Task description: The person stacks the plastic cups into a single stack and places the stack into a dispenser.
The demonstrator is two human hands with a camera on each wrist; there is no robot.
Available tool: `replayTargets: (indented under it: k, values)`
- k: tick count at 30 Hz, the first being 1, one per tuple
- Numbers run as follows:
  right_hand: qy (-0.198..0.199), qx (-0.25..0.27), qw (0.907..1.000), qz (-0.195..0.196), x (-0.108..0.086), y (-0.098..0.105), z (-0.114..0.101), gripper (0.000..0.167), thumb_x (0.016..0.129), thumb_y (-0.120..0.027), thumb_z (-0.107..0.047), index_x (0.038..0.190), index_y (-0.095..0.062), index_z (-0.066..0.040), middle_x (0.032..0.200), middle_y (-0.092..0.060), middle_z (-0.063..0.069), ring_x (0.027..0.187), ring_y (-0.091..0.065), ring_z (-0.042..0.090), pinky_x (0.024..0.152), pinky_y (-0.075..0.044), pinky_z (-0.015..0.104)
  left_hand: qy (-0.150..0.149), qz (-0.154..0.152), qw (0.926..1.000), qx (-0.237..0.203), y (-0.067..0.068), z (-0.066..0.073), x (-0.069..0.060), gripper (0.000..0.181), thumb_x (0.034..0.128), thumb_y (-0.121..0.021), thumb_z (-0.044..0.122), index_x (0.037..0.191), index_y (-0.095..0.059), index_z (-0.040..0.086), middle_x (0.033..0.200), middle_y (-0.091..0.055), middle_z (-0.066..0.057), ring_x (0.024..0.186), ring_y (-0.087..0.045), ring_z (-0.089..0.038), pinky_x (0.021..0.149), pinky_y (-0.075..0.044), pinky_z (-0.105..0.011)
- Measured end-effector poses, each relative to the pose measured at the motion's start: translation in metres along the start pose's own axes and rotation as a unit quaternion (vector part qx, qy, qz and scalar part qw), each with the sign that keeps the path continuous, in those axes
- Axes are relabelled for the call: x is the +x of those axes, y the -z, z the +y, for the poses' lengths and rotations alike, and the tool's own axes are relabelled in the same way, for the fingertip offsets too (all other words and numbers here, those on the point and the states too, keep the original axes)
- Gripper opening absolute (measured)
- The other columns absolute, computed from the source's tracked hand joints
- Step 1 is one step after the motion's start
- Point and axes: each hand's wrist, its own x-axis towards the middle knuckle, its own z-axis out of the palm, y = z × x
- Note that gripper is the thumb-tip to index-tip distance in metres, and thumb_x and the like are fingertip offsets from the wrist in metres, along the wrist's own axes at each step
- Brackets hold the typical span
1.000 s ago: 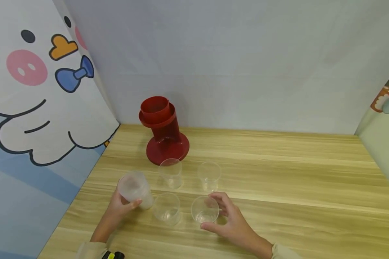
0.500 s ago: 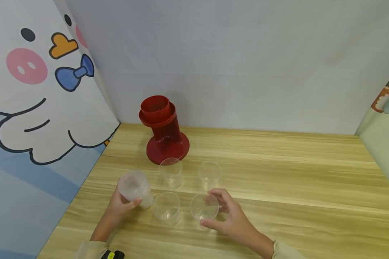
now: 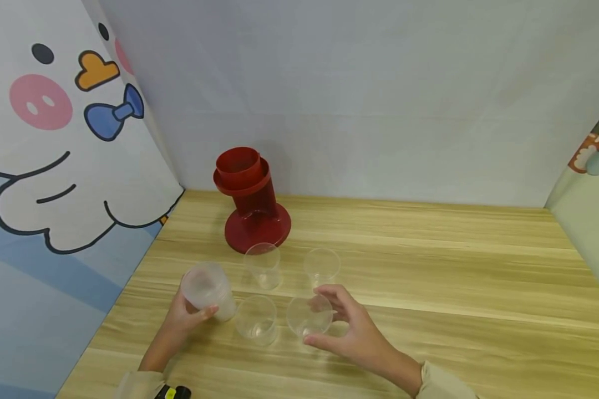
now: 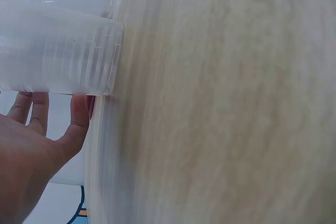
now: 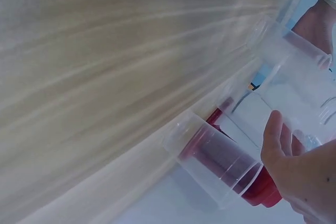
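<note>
My left hand (image 3: 187, 313) grips a stack of frosted plastic cups (image 3: 211, 291) from its left side. In the left wrist view, the nested cups (image 4: 63, 51) show several rims close together, with the fingers beneath them. My right hand (image 3: 354, 330) curls thumb and fingers round a clear plastic cup (image 3: 309, 320) at the front right of a small group. To its left stands another clear cup (image 3: 256, 321), near the stack. Behind are a back left clear cup (image 3: 263, 267) and a back right one, a clear cup (image 3: 322, 266).
A red two-tiered stand (image 3: 254, 208) on a round base rises behind the cups. The wooden table (image 3: 454, 277) extends to the right and meets a pale cloth wall (image 3: 359, 111) at the back. A cartoon-printed cloth (image 3: 60, 166) hangs along the left edge.
My right hand has shifted slightly left and away from me, and the cup in it has moved along. The left hand, the stack and the other cups stay put.
</note>
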Motion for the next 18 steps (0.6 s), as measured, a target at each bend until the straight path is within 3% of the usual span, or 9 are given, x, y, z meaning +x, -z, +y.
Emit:
replayTargets:
  k: [18]
  values:
    - [0.042,0.005,0.9989,-0.019,0.016,-0.002,-0.021,0.062,0.075,-0.081,-0.018,0.126,-0.047,-0.016,0.114,-0.064,0.006,0.105,-0.059,0.022,0.079,-0.049,0.036,0.01,0.0,0.9999,0.011,0.0,-0.001,0.001,0.079,0.0806,-0.07,0.004,0.144,-0.022,0.006,0.127,-0.043,-0.016,0.105,-0.047,-0.008,0.086,-0.042,-0.021]
